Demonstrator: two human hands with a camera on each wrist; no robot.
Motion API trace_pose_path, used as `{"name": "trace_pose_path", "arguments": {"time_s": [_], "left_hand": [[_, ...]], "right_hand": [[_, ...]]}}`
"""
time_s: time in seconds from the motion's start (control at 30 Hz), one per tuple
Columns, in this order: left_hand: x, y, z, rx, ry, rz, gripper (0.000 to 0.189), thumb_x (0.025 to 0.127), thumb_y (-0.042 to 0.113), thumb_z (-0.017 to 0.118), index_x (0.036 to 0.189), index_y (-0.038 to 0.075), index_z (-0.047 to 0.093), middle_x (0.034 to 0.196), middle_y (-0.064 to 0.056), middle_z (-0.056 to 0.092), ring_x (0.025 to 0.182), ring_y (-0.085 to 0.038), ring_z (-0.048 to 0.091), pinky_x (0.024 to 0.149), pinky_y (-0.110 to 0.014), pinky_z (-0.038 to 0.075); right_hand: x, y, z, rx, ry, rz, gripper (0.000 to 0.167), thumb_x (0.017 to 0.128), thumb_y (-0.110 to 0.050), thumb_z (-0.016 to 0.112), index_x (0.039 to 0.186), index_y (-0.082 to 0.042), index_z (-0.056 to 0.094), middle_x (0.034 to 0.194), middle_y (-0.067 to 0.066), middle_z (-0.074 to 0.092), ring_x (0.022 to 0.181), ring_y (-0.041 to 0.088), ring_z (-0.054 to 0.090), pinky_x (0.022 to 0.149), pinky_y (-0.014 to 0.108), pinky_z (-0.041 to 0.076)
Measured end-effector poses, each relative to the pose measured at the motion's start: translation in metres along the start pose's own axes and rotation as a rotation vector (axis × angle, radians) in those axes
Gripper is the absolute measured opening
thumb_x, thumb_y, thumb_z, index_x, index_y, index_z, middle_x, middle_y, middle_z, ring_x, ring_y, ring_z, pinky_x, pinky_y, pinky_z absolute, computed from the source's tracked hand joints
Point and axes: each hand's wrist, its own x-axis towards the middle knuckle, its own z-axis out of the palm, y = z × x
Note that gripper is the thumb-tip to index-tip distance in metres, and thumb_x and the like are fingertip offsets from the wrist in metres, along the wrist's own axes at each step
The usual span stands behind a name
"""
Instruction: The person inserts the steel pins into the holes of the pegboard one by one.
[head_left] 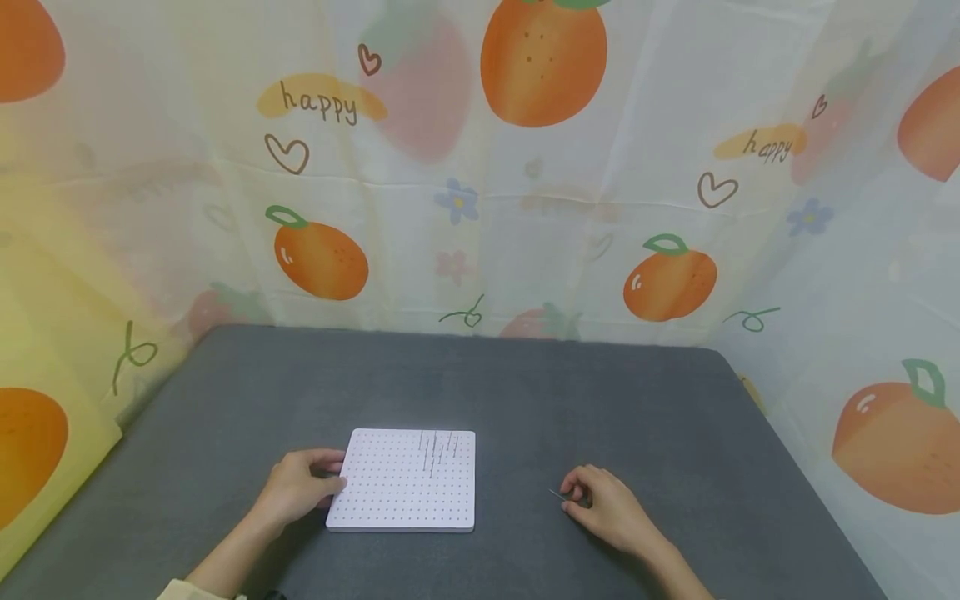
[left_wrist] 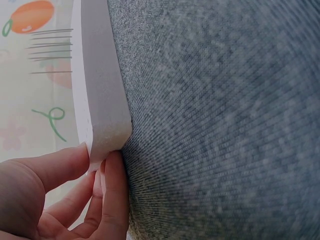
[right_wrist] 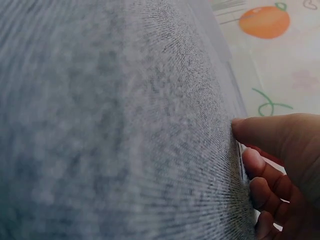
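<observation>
A white pegboard with rows of small holes lies on the dark table. Several thin metal pins stand upright toward its far right corner. My left hand grips the board's left edge, thumb on the top and fingertips against the side; the left wrist view shows the board's thick side wall between them. Off to the board's right, my right hand pinches a thin metal pin between thumb and fingers, low over the table. In the right wrist view the thumb partly covers that pin.
Dark grey cloth covers the tabletop. A pale curtain printed with oranges hangs behind the table and along both sides. Bare tabletop separates the board from my right hand.
</observation>
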Motion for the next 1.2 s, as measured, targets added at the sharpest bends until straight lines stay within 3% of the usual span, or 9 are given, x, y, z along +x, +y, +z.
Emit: {"name": "trace_pose_path", "arguments": {"time_s": [0.33, 0.9, 1.2], "left_hand": [[-0.0012, 0.0007, -0.0022, -0.003, -0.003, 0.037, 0.041, 0.076, 0.002, 0.068, 0.115, -0.006, 0.059, 0.098, -0.015, 0.064, 0.07, -0.016, 0.062, 0.058, -0.032, 0.056], [-0.0026, 0.0019, -0.0015, -0.002, 0.005, 0.032, 0.04, 0.075, 0.002, 0.067, 0.114, -0.006, 0.06, 0.097, -0.015, 0.064, 0.067, -0.016, 0.061, 0.058, -0.032, 0.055], [-0.003, 0.0026, -0.0032, -0.018, 0.001, 0.033, 0.04, 0.075, 0.001, 0.067, 0.114, -0.006, 0.059, 0.097, -0.015, 0.064, 0.067, -0.016, 0.061, 0.058, -0.032, 0.055]], "right_hand": [[0.0026, -0.0031, -0.0004, -0.021, 0.01, -0.009, 0.02, 0.073, -0.014, 0.074, 0.078, -0.024, 0.058, 0.073, -0.014, 0.047, 0.068, 0.001, 0.04, 0.06, 0.02, 0.036], [0.002, -0.0024, 0.001, -0.017, 0.036, -0.029, 0.021, 0.073, -0.013, 0.074, 0.07, -0.026, 0.058, 0.072, -0.015, 0.047, 0.068, 0.0, 0.041, 0.059, 0.018, 0.037], [0.0035, -0.0048, -0.0008, -0.024, 0.008, -0.011, 0.02, 0.074, -0.012, 0.072, 0.069, -0.026, 0.058, 0.073, -0.016, 0.048, 0.069, 0.0, 0.042, 0.06, 0.018, 0.038]]}}
